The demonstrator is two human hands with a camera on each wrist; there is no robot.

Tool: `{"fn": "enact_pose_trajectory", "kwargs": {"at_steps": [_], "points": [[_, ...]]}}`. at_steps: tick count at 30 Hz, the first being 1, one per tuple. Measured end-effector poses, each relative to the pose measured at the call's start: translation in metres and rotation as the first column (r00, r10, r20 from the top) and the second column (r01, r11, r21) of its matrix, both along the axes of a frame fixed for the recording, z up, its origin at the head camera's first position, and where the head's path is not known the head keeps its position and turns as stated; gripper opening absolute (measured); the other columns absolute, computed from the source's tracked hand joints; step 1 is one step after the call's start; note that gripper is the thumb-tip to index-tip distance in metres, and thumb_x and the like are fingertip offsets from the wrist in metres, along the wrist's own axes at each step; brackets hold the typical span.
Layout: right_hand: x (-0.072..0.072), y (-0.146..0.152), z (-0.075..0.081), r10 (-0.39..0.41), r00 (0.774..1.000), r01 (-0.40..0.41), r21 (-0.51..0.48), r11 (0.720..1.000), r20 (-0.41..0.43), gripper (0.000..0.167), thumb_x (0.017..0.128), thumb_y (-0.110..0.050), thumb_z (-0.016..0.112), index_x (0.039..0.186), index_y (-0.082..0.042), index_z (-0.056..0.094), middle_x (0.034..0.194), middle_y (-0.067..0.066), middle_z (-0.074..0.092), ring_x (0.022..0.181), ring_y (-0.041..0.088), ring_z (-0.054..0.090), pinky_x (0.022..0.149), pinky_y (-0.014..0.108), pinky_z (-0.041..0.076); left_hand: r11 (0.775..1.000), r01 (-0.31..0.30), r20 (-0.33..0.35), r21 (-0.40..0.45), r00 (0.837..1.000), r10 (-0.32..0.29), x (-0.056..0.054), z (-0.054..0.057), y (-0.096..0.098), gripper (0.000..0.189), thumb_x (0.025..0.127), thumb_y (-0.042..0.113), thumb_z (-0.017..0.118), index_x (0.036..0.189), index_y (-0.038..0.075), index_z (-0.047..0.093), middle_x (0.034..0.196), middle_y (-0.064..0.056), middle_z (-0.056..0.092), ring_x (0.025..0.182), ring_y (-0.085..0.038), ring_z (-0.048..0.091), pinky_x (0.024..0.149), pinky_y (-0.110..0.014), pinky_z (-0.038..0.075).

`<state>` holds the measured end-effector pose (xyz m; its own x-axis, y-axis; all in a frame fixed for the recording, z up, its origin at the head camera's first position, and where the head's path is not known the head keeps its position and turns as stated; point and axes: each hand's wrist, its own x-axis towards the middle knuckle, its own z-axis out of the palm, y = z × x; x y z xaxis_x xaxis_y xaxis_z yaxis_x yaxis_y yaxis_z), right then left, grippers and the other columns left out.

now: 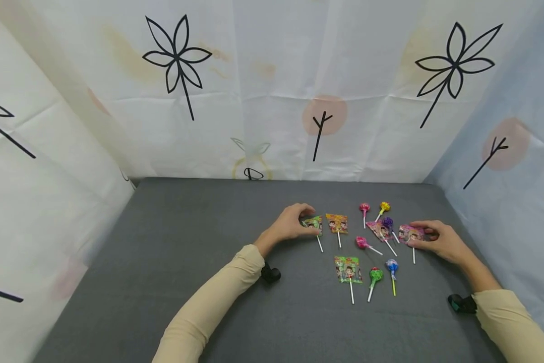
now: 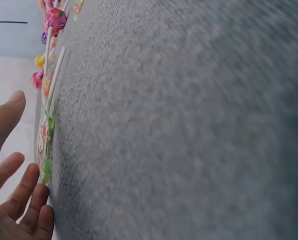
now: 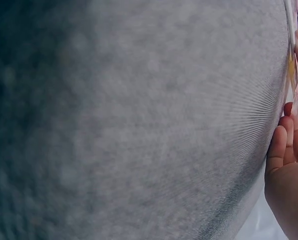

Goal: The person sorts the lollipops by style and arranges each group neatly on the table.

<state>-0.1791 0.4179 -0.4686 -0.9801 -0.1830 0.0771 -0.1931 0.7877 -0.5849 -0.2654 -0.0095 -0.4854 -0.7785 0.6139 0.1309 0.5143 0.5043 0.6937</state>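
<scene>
Several wrapped lollipops lie on the grey table, some in flat printed packets and some in twisted round wrappers. My left hand [image 1: 293,222] is at the leftmost one, a lollipop in a green packet [image 1: 316,224]. In the left wrist view the thumb stands apart from that packet [image 2: 46,145], and the fingertips are right at its edge. My right hand [image 1: 441,241] holds the right edge of a lollipop in a pink packet [image 1: 410,234] between thumb and fingers. The right wrist view shows only part of this packet [image 3: 296,97] beside the fingertips.
Between the hands lie an orange-packet lollipop [image 1: 337,223], another pink-packet one [image 1: 378,231], and purple [image 1: 387,222], yellow [image 1: 384,206] and pink [image 1: 361,242] round ones. Nearer me are a green-packet lollipop [image 1: 348,269], a green one [image 1: 376,275] and a blue one [image 1: 391,265]. Patterned cloth [image 1: 272,91] hangs behind.
</scene>
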Motion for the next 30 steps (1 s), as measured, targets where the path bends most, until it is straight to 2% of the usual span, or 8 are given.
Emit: {"fn": "enact_pose_trajectory", "kwargs": {"at_steps": [8, 13, 20, 27, 30], "points": [[0.0, 0.0, -0.002, 0.012, 0.999, -0.012, 0.005, 1.0, -0.032, 0.048, 0.085, -0.012, 0.085, 0.125, 0.008, 0.066, 0.117, 0.026, 0.059, 0.099, 0.029, 0.05, 0.073, 0.022, 0.042, 0.998, 0.001, -0.036, -0.068, 0.999, -0.004, -0.001, -0.002, 0.009, 0.064, 0.083, 0.038, 0.087, 0.134, 0.008, 0.063, 0.125, -0.007, 0.062, 0.112, -0.021, 0.057, 0.094, -0.033, 0.046], [0.0, -0.001, -0.002, 0.016, 0.999, -0.016, 0.005, 1.0, -0.051, 0.047, 0.085, -0.011, 0.085, 0.124, 0.008, 0.067, 0.115, 0.025, 0.06, 0.097, 0.025, 0.049, 0.073, 0.022, 0.042, 0.993, -0.002, -0.056, -0.116, 0.998, -0.004, -0.002, -0.002, 0.01, 0.06, 0.082, 0.036, 0.088, 0.132, 0.011, 0.066, 0.122, -0.005, 0.062, 0.109, -0.019, 0.057, 0.092, -0.033, 0.046], [0.0, 0.0, -0.002, 0.017, 0.999, -0.017, 0.006, 1.0, -0.045, 0.047, 0.085, -0.012, 0.085, 0.123, 0.008, 0.067, 0.115, 0.025, 0.059, 0.099, 0.029, 0.05, 0.073, 0.021, 0.042, 0.989, 0.006, -0.035, -0.147, 0.999, -0.011, -0.003, 0.0, 0.011, 0.054, 0.082, 0.036, 0.088, 0.128, 0.014, 0.07, 0.115, -0.003, 0.062, 0.104, -0.018, 0.058, 0.088, -0.032, 0.048], [0.0, 0.001, -0.004, 0.019, 0.998, -0.018, 0.005, 1.0, -0.066, 0.046, 0.085, -0.011, 0.085, 0.122, 0.008, 0.068, 0.114, 0.024, 0.06, 0.096, 0.021, 0.048, 0.073, 0.02, 0.042, 0.987, -0.008, -0.013, -0.158, 1.0, 0.006, -0.004, 0.001, 0.013, 0.053, 0.082, 0.035, 0.088, 0.128, 0.015, 0.071, 0.116, -0.001, 0.065, 0.105, -0.017, 0.06, 0.089, -0.033, 0.048], [-0.001, 0.001, -0.005, 0.016, 0.997, -0.015, 0.01, 1.0, -0.07, 0.046, 0.084, -0.011, 0.085, 0.123, 0.008, 0.068, 0.114, 0.024, 0.06, 0.096, 0.021, 0.049, 0.073, 0.019, 0.042, 0.988, -0.015, -0.004, -0.155, 1.0, 0.014, -0.003, 0.001, 0.014, 0.052, 0.082, 0.034, 0.087, 0.128, 0.015, 0.071, 0.117, -0.001, 0.065, 0.105, -0.016, 0.06, 0.089, -0.032, 0.049]]}}
